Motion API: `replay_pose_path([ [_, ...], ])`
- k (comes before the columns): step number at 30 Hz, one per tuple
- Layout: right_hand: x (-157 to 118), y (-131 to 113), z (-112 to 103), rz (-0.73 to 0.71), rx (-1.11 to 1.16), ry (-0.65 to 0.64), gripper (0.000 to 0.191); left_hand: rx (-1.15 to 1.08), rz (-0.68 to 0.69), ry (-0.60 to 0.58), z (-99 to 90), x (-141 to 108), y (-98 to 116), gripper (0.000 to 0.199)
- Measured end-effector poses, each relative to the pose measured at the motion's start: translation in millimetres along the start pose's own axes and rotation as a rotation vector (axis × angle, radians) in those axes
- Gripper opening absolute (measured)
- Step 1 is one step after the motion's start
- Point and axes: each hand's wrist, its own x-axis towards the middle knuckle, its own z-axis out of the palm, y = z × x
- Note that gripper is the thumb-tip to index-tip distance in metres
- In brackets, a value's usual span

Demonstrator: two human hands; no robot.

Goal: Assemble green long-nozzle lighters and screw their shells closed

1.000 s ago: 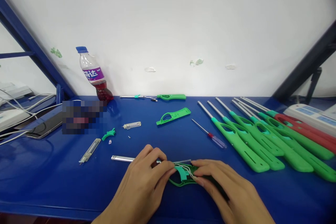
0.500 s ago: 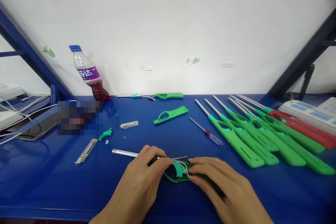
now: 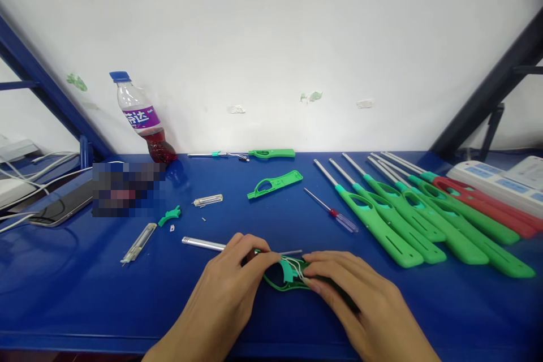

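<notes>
An opened long-necked gas lighter (image 3: 283, 287) lies between my hands near the front of the table. Its metal tube (image 3: 201, 244) sticks out to the left. My left hand (image 3: 227, 288) is closed on the neck end, thumb and index finger pinching by the teal trigger (image 3: 289, 271). White wires (image 3: 297, 266) run past the trigger inside the green casing. My right hand (image 3: 360, 294) grips the handle end, its fingertips pressing at the wires. Both hands cover much of the casing. Behind them a thin rod (image 3: 292, 252) shows in part.
A screwdriver (image 3: 339, 219), a green casing half (image 3: 275, 185) and clear fuel tanks (image 3: 207, 200) lie beyond my hands. Several green lighters (image 3: 386, 226) and red ones (image 3: 479, 198) are at right, beside a power strip (image 3: 500, 184). A teal trigger piece (image 3: 170, 215) and a bottle (image 3: 144, 119) are at left.
The view has shifted very slightly. Both hands keep nearly the same hold on the lighter, with no clear movement of its parts.
</notes>
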Motion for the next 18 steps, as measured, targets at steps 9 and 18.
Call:
replay_pose_path([
  [9, -1.4, 0.0, 0.8, 0.004, 0.005, 0.004, 0.029, -0.014, 0.026, -0.013, -0.9, 1.3, 0.4, 0.037],
  [18, -3.0, 0.9, 2.1, 0.018, 0.012, 0.001, 0.028, -0.062, -0.011, -0.032, -1.2, 1.2, 5.1, 0.034],
])
